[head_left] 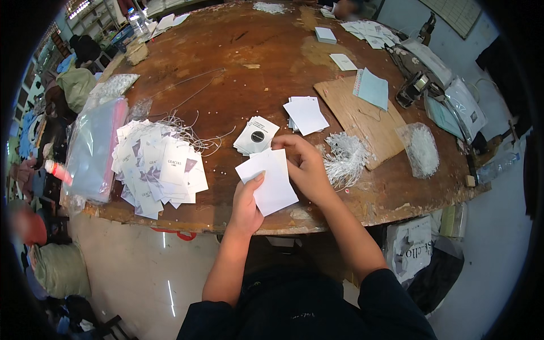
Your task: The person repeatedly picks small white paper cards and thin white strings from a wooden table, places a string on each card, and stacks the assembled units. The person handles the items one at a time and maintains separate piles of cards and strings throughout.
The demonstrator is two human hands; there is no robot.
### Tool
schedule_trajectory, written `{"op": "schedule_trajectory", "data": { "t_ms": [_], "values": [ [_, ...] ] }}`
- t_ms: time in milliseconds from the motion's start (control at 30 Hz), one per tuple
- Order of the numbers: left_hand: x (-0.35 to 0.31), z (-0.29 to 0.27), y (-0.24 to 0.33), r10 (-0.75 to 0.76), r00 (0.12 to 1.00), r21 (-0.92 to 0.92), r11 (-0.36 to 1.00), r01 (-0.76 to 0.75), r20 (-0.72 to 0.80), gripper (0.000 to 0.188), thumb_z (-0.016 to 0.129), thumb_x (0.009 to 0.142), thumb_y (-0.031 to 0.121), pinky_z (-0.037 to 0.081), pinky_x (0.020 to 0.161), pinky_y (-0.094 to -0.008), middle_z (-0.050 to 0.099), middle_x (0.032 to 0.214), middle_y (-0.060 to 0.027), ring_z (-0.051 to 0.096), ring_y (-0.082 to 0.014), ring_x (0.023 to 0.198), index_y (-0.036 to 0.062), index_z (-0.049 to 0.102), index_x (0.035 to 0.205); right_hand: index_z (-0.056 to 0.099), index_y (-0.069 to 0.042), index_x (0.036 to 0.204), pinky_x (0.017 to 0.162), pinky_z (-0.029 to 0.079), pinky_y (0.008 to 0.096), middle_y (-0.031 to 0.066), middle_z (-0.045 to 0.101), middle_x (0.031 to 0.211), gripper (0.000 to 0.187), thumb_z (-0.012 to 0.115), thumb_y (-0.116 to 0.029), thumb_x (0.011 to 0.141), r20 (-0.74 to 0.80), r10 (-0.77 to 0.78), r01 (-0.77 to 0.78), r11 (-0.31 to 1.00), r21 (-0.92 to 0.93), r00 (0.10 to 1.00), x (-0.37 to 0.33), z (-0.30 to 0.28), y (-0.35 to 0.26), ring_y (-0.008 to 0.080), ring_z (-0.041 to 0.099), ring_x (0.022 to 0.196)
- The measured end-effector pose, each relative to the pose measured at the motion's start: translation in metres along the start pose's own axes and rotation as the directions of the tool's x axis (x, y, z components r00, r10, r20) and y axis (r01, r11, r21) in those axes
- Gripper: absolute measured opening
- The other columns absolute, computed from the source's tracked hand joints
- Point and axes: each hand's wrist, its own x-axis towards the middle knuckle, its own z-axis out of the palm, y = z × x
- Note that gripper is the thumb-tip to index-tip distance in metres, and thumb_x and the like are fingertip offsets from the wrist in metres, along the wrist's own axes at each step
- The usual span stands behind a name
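Two or more blank white cards (271, 180), slightly fanned, are held up in front of me at the table's near edge. My left hand (248, 205) is closed on their lower left side, thumb on top. At their upper right corner my right hand (306, 169) has its fingers curled in a pinch; what lies between the fingertips is hidden. Just beyond the cards sits a small stack of printed cards (249, 143) with a black circle on top. A bundle of white strings (347, 161) lies right of my right hand, and a stack of blank cards (307, 115) lies farther back.
A heap of strung tags (150, 170) covers the left, beside clear plastic bags (93, 153). On the right are a wooden board (345, 107), a light-blue notebook (371, 89), a bag of white strings (420, 150) and a tape dispenser (412, 89). Another person's hand (344, 8) shows at the far edge.
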Motion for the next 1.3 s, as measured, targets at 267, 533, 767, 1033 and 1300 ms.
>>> {"op": "schedule_trajectory", "data": {
  "t_ms": [267, 533, 767, 1033, 1300],
  "values": [
    [0.006, -0.011, 0.024, 0.156, 0.977, 0.255, 0.96, -0.116, -0.146, 0.045, 0.056, 0.1, 0.023, 0.05, 0.094, -0.0343, 0.064, 0.121, -0.0117, 0.064, -0.0183, 0.109, -0.006, 0.051, 0.134, 0.061, -0.006, 0.086, 0.059, 0.046, 0.0299, 0.0032, 0.057, 0.072, 0.02, 0.06, -0.021, 0.1, 0.002, 0.217, -0.146, 0.649, 0.746, 0.976, 0.003, -0.044, 0.012, 0.0136, 0.051, 0.062],
    [0.004, -0.011, 0.01, 0.138, 0.981, 0.37, 0.926, -0.079, -0.135, 0.044, 0.058, 0.1, 0.025, 0.049, 0.091, -0.0308, 0.066, 0.116, -0.0101, 0.064, -0.0159, 0.105, -0.007, 0.056, 0.13, 0.062, -0.006, 0.093, 0.062, 0.046, 0.0221, 0.001, 0.062, 0.077, 0.005, 0.066, -0.007, 0.095, -0.038, 0.139, -0.109, 0.896, 0.431, 0.99, -0.007, -0.017, -0.019, 0.0082, 0.056, 0.068],
    [0.001, -0.018, 0.005, 0.163, 0.981, 0.48, 0.872, -0.092, -0.108, 0.041, 0.055, 0.103, 0.026, 0.048, 0.086, -0.0286, 0.066, 0.113, -0.0081, 0.06, -0.0117, 0.1, -0.0057, 0.058, 0.13, 0.063, 0.002, 0.1, 0.062, 0.048, 0.0247, 0.0024, 0.065, 0.082, 0.007, 0.065, -0.005, 0.097, -0.112, 0.143, -0.143, 0.99, 0.009, 0.983, -0.013, 0.028, -0.026, 0.0088, 0.058, 0.071],
    [0.002, -0.015, 0.004, 0.314, 0.949, 0.574, 0.773, -0.27, 0.024, 0.037, 0.053, 0.103, 0.02, 0.048, 0.089, -0.0305, 0.067, 0.114, -0.0105, 0.061, -0.0152, 0.103, -0.0062, 0.059, 0.129, 0.064, 0.002, 0.094, 0.063, 0.049, 0.0293, 0.0095, 0.064, 0.087, 0.005, 0.067, -0.002, 0.093, -0.104, -0.169, 0.144, 0.965, -0.219, 0.98, -0.011, 0.034, -0.026, 0.0161, 0.06, 0.07],
    [0.004, -0.016, 0.002, 0.431, 0.893, 0.687, 0.61, -0.394, 0.13, 0.036, 0.052, 0.103, 0.019, 0.048, 0.091, -0.0331, 0.067, 0.114, -0.0149, 0.063, -0.0196, 0.106, -0.0057, 0.056, 0.129, 0.06, 0.003, 0.095, 0.069, 0.05, 0.0413, 0.0186, 0.06, 0.088, 0.005, 0.063, 0.0, 0.092, -0.078, -0.224, 0.191, 0.933, -0.305, 0.971, -0.008, 0.034, -0.027, 0.0372, 0.062, 0.078]
  ]
}}
